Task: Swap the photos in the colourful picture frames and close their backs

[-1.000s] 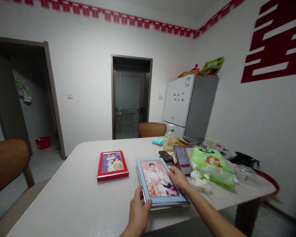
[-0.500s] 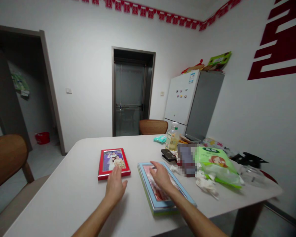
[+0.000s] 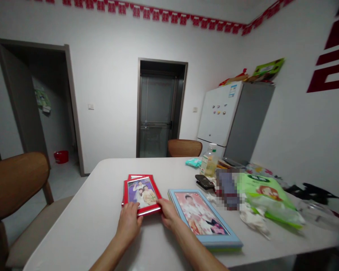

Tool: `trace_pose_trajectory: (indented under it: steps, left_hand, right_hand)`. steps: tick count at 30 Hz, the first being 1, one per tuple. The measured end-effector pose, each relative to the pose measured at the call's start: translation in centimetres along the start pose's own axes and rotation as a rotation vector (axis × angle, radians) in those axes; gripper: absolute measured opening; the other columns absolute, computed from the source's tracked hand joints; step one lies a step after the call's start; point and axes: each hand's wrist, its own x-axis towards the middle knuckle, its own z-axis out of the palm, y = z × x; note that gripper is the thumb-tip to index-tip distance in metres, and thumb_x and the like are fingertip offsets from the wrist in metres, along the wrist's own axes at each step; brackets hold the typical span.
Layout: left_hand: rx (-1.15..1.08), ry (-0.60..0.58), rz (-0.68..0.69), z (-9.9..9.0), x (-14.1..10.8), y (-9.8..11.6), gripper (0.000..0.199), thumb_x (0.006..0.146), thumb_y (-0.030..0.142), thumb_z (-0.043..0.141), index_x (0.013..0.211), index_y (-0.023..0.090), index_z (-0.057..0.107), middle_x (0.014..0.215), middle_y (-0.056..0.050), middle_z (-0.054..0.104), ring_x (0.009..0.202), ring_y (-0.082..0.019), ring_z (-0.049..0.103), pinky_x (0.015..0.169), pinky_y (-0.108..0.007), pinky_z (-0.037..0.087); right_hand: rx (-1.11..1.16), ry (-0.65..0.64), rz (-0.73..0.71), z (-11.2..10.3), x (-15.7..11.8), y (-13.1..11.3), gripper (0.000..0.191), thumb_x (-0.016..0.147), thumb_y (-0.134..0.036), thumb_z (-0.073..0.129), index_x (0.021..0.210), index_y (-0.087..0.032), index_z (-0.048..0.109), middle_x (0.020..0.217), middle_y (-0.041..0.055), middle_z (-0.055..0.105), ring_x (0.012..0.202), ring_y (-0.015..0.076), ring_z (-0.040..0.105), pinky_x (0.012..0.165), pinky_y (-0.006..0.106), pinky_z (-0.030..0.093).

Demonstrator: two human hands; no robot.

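Note:
A red picture frame (image 3: 142, 192) with a photo of people in it is between my hands, tilted slightly. My left hand (image 3: 129, 221) grips its near left corner, fingers over the front edge. On the near right corner, my right hand (image 3: 169, 213) is closed with its thumb along the border. Another red frame (image 3: 135, 175) shows partly from beneath, mostly covered by the upper one. Just right of my right hand lies a larger light-blue picture frame (image 3: 202, 213), stacked on something with a green edge (image 3: 223, 249).
On the white table's right side are a bottle (image 3: 209, 161), a black object (image 3: 205, 182), a green tissue pack (image 3: 268, 194), crumpled tissues (image 3: 254, 218) and a clear container (image 3: 316, 213). A teal packet (image 3: 193, 162) lies farther back. Wooden chairs (image 3: 19, 180) stand left and behind.
My right hand has left the blue frame and moved to the red one. Both hands now hold the upper red frame, which is shifted and exposes another beneath. The view has turned slightly left.

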Motion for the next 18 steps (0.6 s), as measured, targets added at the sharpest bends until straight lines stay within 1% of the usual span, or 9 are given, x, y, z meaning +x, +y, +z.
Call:
trace_pose_trajectory:
  steps: [3, 4, 6, 8, 10, 12, 14, 16, 18]
  left_hand:
    - [-0.118, -0.015, -0.007, -1.0, -0.4, 0.7, 0.036, 0.074, 0.026, 0.046, 0.108, 0.012, 0.048, 0.106, -0.012, 0.056, 0.101, -0.023, 0.049, 0.088, -0.038, 0.036]
    - [-0.219, -0.023, -0.024, -1.4, -0.5, 1.2, 0.04, 0.075, 0.029, 0.046, 0.111, 0.011, 0.046, 0.109, -0.013, 0.055, 0.103, -0.023, 0.049, 0.087, -0.036, 0.037]
    - [-0.514, -0.025, -0.066, -2.6, -0.9, 2.5, 0.05, 0.074, 0.035, 0.047, 0.117, 0.01, 0.04, 0.117, -0.014, 0.05, 0.108, -0.023, 0.046, 0.089, -0.035, 0.036]
    - [-0.845, -0.001, -0.098, -4.1, -1.6, 4.1, 0.058, 0.072, 0.039, 0.051, 0.121, 0.012, 0.035, 0.122, -0.013, 0.046, 0.113, -0.023, 0.041, 0.093, -0.036, 0.034]
    - [-1.084, 0.02, -0.133, -5.7, -2.8, 5.5, 0.06, 0.072, 0.043, 0.051, 0.123, 0.016, 0.032, 0.122, -0.01, 0.047, 0.112, -0.022, 0.042, 0.094, -0.035, 0.033]
    - [-1.224, 0.028, -0.207, -7.0, -4.3, 6.1, 0.064, 0.072, 0.045, 0.053, 0.125, 0.019, 0.028, 0.118, -0.008, 0.051, 0.108, -0.022, 0.047, 0.093, -0.036, 0.035]
    - [-1.279, 0.014, -0.29, -7.6, -6.0, 6.0, 0.072, 0.068, 0.044, 0.058, 0.127, 0.018, 0.025, 0.115, -0.009, 0.053, 0.104, -0.024, 0.05, 0.091, -0.037, 0.037]
    - [-1.283, -0.022, -0.35, -7.6, -7.5, 5.1, 0.078, 0.064, 0.04, 0.063, 0.127, 0.016, 0.024, 0.114, -0.011, 0.054, 0.103, -0.025, 0.05, 0.089, -0.037, 0.039]
    - [-1.268, -0.067, -0.381, -7.1, -8.7, 3.7, 0.08, 0.06, 0.038, 0.066, 0.126, 0.015, 0.026, 0.115, -0.012, 0.053, 0.104, -0.026, 0.05, 0.087, -0.036, 0.041]
  right_hand:
    - [0.14, -0.03, 0.02, -0.6, -2.3, -2.4, 0.035, 0.066, -0.017, 0.039, 0.094, -0.007, 0.058, 0.068, 0.0064, 0.067, 0.058, 0.0153, 0.061, 0.055, 0.024, 0.047]
    - [0.196, -0.036, 0.003, -0.9, -3.3, -3.5, 0.036, 0.067, -0.018, 0.039, 0.097, -0.008, 0.056, 0.073, 0.0056, 0.067, 0.061, 0.0144, 0.061, 0.056, 0.023, 0.047]
    - [0.364, -0.052, -0.085, -1.9, -5.6, -5.9, 0.04, 0.067, -0.02, 0.043, 0.106, -0.011, 0.052, 0.086, 0.005, 0.065, 0.07, 0.015, 0.06, 0.063, 0.025, 0.048]
    - [0.3, -0.026, -0.215, -3.0, -8.0, -7.8, 0.043, 0.066, -0.019, 0.048, 0.109, -0.017, 0.05, 0.098, 0.0041, 0.062, 0.085, 0.0161, 0.057, 0.077, 0.028, 0.045]
    - [0.112, -0.044, -0.409, -4.0, -10.4, -8.7, 0.044, 0.064, -0.015, 0.05, 0.107, -0.022, 0.052, 0.103, 0.0031, 0.059, 0.094, 0.0167, 0.053, 0.085, 0.029, 0.04]
    - [-0.072, -0.114, -0.599, -4.6, -12.5, -8.4, 0.05, 0.063, -0.01, 0.049, 0.11, -0.026, 0.051, 0.104, 0.0031, 0.057, 0.096, 0.0174, 0.05, 0.086, 0.03, 0.04]
    - [-0.224, -0.193, -0.739, -4.5, -14.3, -7.1, 0.06, 0.06, -0.008, 0.049, 0.116, -0.028, 0.045, 0.102, 0.0047, 0.056, 0.093, 0.0188, 0.05, 0.082, 0.032, 0.041]
    - [-0.357, -0.248, -0.83, -3.7, -15.7, -5.3, 0.066, 0.057, -0.01, 0.052, 0.12, -0.024, 0.04, 0.1, 0.0075, 0.054, 0.089, 0.0207, 0.049, 0.077, 0.034, 0.043]
    - [-0.456, -0.291, -0.898, -2.4, -16.7, -3.3, 0.065, 0.056, -0.015, 0.056, 0.119, -0.02, 0.04, 0.095, 0.0089, 0.054, 0.082, 0.0208, 0.049, 0.07, 0.033, 0.044]
